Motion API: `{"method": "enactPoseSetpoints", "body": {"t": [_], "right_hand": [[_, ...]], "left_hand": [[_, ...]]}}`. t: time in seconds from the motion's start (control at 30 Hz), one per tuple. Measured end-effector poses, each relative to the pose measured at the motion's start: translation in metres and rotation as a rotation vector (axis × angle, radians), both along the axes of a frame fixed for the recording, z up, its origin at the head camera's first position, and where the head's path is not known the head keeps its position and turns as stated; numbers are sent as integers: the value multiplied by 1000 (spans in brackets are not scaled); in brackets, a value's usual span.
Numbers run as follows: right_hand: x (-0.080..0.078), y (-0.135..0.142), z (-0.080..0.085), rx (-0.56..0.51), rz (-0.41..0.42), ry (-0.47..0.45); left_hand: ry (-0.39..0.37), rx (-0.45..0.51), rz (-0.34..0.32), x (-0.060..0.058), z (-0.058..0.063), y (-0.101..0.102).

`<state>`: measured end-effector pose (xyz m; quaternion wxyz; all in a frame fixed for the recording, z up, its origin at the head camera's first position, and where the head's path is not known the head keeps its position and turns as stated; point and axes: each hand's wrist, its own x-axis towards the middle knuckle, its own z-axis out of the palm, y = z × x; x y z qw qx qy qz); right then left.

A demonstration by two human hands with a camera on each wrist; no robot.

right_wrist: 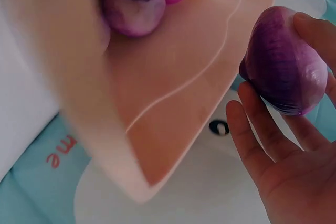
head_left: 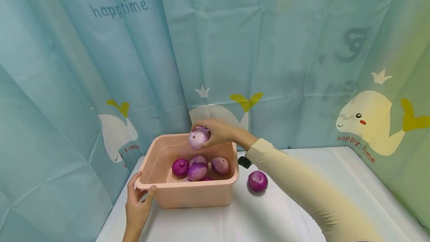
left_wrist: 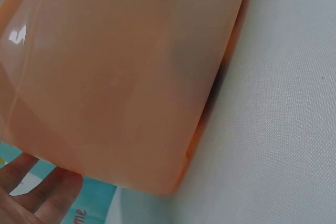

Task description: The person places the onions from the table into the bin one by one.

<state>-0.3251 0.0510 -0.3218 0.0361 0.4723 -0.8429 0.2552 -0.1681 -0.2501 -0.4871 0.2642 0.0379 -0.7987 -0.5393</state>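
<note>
My right hand [head_left: 215, 132] holds a pale purple onion [head_left: 199, 138] above the back right of a pink plastic bin [head_left: 193, 196]. In the right wrist view the thumb and fingers grip this onion [right_wrist: 286, 61] just outside the bin's rim. Inside the bin lie several onions, among them a dark purple one [head_left: 180, 167], a streaked one [head_left: 197, 171] and a paler one [head_left: 220, 165]. My left hand [head_left: 138, 206] grips the bin's front left corner, thumb on the front rim. The left wrist view shows its fingers [left_wrist: 60, 195] beside the bin wall [left_wrist: 115, 77].
Another purple onion [head_left: 257, 181] sits on the white tablecloth [head_left: 268, 216], right of the bin. A small black object [head_left: 244, 162] shows by the right wrist. Blue curtains [head_left: 228, 47] with whale prints hang close behind the bin and along both sides.
</note>
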Motion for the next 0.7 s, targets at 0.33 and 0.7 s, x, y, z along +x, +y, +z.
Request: {"method": "enactPoseSetpoints", "body": {"t": [0.33,0.7], "right_hand": [[3,-20,-5,19,40,-60],[1,-25,-8,100,-41,-94]], "left_hand": [[-13,0,-13,2,1,-1],[-10,4,-15,2,1,-1]]}}
